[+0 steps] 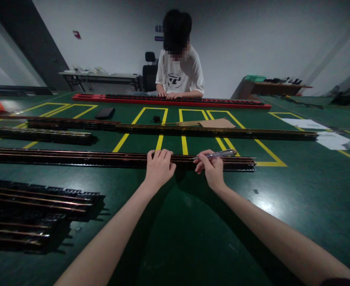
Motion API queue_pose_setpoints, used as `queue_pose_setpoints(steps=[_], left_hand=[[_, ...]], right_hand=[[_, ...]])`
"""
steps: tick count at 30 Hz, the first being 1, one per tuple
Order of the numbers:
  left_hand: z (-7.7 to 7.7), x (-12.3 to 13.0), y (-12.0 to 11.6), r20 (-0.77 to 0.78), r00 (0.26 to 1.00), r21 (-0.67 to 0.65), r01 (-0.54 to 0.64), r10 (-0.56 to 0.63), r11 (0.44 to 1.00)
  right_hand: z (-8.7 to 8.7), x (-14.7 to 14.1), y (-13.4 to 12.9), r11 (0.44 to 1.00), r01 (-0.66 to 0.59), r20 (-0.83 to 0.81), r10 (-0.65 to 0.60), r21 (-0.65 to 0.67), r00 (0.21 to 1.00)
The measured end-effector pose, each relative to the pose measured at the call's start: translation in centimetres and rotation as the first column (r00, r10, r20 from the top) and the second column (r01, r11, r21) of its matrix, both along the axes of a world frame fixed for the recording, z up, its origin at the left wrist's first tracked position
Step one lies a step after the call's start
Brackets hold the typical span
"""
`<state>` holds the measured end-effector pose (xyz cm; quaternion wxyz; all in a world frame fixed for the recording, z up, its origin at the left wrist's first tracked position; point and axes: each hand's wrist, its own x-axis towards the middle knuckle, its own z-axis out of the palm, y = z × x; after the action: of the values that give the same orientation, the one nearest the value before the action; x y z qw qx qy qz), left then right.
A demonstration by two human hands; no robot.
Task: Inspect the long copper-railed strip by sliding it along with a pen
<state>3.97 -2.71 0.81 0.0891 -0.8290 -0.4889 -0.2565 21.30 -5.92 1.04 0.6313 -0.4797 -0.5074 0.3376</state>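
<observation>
Green worktop [192,234] fills our view, with a co-worker [179,69] at twelve o'clock behind a long red tray [238,104]. Nearer us, a dark strip bundle [73,156] runs from nine o'clock towards three. Our left hand [159,170] curls over it; whether those fingers pinch, we cannot tell. Our right hand [213,171], at three o'clock from it, clamps a pen-like tool [221,154]. We judge this as tool work on the bundle, calling for a steady left and a careful tip.
</observation>
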Motion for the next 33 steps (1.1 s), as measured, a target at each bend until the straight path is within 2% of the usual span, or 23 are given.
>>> queue_pose_setpoints(steps=[14,23,33], left_hand=[[-0.15,-0.14,-0.01,-0.017,1.000,0.004,0.015,-0.015,1.000],[0.08,-0.19,-0.01,-0.031,0.999,-0.001,0.039,-0.039,0.999],[0.01,-0.12,-0.03,-0.066,0.997,0.031,0.048,-0.045,0.998]], right_hand=[[0.09,-0.03,-0.20,0.999,0.044,0.022,-0.044,0.021,0.999],[0.18,-0.10,-0.08,0.997,-0.061,0.128,0.055,0.044,0.990],[-0.13,-0.16,0.13,0.999,-0.038,0.054,0.036,0.031,0.998]])
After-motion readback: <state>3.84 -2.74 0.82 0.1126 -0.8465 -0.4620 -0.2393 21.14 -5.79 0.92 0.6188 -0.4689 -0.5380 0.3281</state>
